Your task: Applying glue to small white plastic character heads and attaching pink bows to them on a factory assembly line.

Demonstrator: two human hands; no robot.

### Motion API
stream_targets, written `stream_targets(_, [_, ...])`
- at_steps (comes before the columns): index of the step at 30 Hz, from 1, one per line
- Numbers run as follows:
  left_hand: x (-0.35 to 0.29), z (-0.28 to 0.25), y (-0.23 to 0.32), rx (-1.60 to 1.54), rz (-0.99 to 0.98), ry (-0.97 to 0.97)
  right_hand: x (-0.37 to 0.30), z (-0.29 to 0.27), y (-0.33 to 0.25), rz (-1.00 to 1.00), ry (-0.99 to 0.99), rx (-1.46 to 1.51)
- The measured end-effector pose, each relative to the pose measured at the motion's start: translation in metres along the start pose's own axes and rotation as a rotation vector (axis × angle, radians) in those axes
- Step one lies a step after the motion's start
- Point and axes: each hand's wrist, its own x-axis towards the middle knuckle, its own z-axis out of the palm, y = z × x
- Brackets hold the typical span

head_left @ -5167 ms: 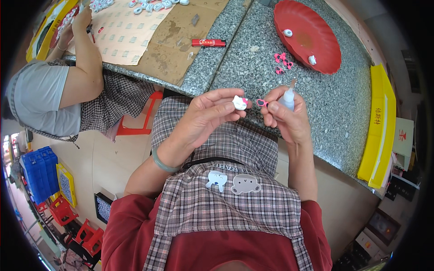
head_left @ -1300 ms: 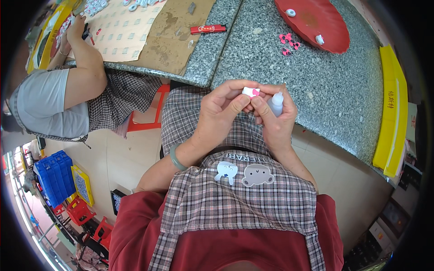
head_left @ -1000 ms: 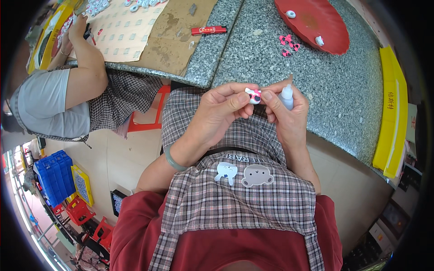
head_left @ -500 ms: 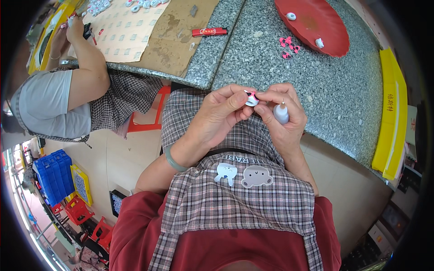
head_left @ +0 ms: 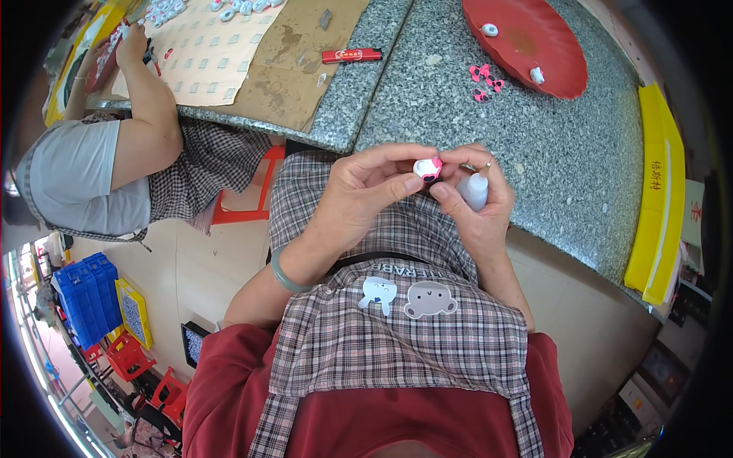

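Both hands are up close together over the lap, just short of the granite table point(head_left: 489, 114) edge. The left hand point(head_left: 359, 202) has a tiny white-and-pink piece point(head_left: 427, 168) pinched between thumb and fingertips, and the right hand point(head_left: 477, 202) is touching that same piece with its fingertips while a small white glue bottle point(head_left: 475, 189) sits tucked in its palm, nozzle end up.

That little piece looks like light, hard plastic, so I'd guess it's easy to flick away or drop. Pinching it by the rim like that seems the only sensible hold. The bottle looks soft and squeezable, so a firm grip could push stuff out.

Past the hands on the table there are a few pink bits point(head_left: 482, 80), then a red tray point(head_left: 534, 38) with a couple of white pieces in it. Off to the right, a yellow tray point(head_left: 657, 198) lies along the edge. Up to the left there's a red lighter point(head_left: 351, 55) and some cardboard point(head_left: 305, 61). Another person point(head_left: 107, 160) works further left, well clear. Nothing really sits between the hands and the table.
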Motion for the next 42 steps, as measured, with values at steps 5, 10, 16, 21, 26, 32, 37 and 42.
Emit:
stream_targets(5, [0.002,0.001,0.001,0.146,0.082,-0.005,0.001,0.004,0.005,0.082,0.041,0.026])
stream_targets(10, [0.000,0.002,0.003,0.270,0.097,0.081,0.009,0.001,0.008,-0.086,-0.076,-0.282])
stream_targets(16, [0.006,0.000,0.003,0.418,0.161,0.063,0.007,0.000,0.002,0.060,-0.034,-0.277])
stream_targets(21, [0.025,-0.002,0.034,0.633,0.384,0.137,0.040,-0.013,-0.019,-0.053,0.140,-0.295])
stream_targets(26, [0.087,-0.077,0.076,1.334,0.713,0.358,0.109,-0.067,-0.027,-0.328,0.275,-0.738])
stream_targets(32, [0.165,-0.138,0.105,1.734,0.742,0.504,0.137,-0.090,-0.026,-0.384,0.219,-1.130])
stream_targets(37, [0.198,-0.146,0.103,1.904,0.696,0.512,0.129,-0.085,-0.032,-0.385,0.247,-1.088])
stream_targets(42, [0.210,-0.146,0.106,2.015,0.694,0.545,0.105,-0.074,-0.028,-0.326,0.200,-0.957])
